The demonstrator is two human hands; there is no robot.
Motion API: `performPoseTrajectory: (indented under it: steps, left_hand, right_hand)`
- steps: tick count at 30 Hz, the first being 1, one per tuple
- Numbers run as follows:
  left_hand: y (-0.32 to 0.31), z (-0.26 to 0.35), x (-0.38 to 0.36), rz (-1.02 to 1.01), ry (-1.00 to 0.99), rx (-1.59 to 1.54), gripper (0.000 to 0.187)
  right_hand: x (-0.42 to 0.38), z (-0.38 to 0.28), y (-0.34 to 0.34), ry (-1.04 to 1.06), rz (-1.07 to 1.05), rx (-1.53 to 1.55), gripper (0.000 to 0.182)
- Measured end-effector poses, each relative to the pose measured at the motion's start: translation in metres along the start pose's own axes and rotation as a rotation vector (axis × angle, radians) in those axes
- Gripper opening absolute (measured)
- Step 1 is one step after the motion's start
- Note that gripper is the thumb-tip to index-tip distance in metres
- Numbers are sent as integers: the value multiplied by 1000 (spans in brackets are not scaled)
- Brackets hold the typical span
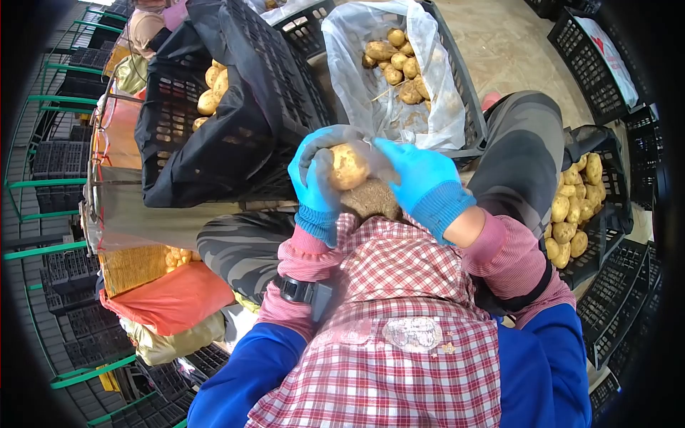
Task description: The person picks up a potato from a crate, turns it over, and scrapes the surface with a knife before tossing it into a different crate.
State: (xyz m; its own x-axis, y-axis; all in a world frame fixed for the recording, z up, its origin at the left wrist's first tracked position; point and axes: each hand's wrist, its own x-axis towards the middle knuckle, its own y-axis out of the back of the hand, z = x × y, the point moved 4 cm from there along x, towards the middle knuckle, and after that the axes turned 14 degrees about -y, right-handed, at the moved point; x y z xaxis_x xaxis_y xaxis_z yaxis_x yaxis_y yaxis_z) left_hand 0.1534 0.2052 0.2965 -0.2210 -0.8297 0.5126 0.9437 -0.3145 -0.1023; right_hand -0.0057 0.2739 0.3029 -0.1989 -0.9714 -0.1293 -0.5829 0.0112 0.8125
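My left hand [314,175], in a blue glove with a grey palm, is wrapped round a yellow potato [349,168] in front of my lap. My right hand [422,177], gloved the same way, is at the potato's right side; its grey fingertips are smeared by motion, and I cannot tell whether they grip it. Just below the potato is a rough brown rounded thing [371,198], above the hem of my checked apron [407,260]. Beyond my hands, a crate lined with clear plastic [349,53] holds several potatoes [403,63].
At the left stands a black crate [260,143] draped with dark cloth, with potatoes [212,91] inside. Another black crate [610,207] by my right knee holds many potatoes [574,203]. Red and yellow sacks [171,299] lie at the left. A person [148,25] is at the top left.
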Motion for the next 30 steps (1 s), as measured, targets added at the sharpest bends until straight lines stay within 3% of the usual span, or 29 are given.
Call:
performPoseTrajectory:
  steps: [5,9,10,14,16,18,20,22,25,28,30]
  left_hand:
    - [0,6,4,-96,-90,203,41]
    - [2,9,3,7,-8,98,41]
    - [0,11,5,18,13,57,42]
    - [-5,5,0,74,91,205,49]
    - [-12,9,-4,26,40,252,37]
    - [-16,10,-8,-30,12,303,26]
    - [-17,6,-12,-30,26,313,25]
    - [-22,1,-21,27,69,272,25]
    - [-12,-8,-18,114,177,76,28]
    - [-17,15,-4,49,53,241,32]
    - [-21,16,-4,79,58,149,31]
  right_hand:
    - [-2,-2,-4,73,-21,-81,51]
    - [18,16,-2,13,45,-131,40]
    - [18,20,0,-66,15,-9,41]
    - [11,0,1,32,63,579,48]
    - [7,-7,-7,87,93,740,51]
    - [9,-4,-6,-85,-193,1151,50]
    - [14,0,-10,-267,-385,1316,48]
    - [18,12,-18,-462,-459,1250,43]
    - [8,4,-6,-308,-343,1327,40]
    - [5,-10,-2,-149,-255,1344,39]
    - [13,0,-16,-263,-251,1428,41]
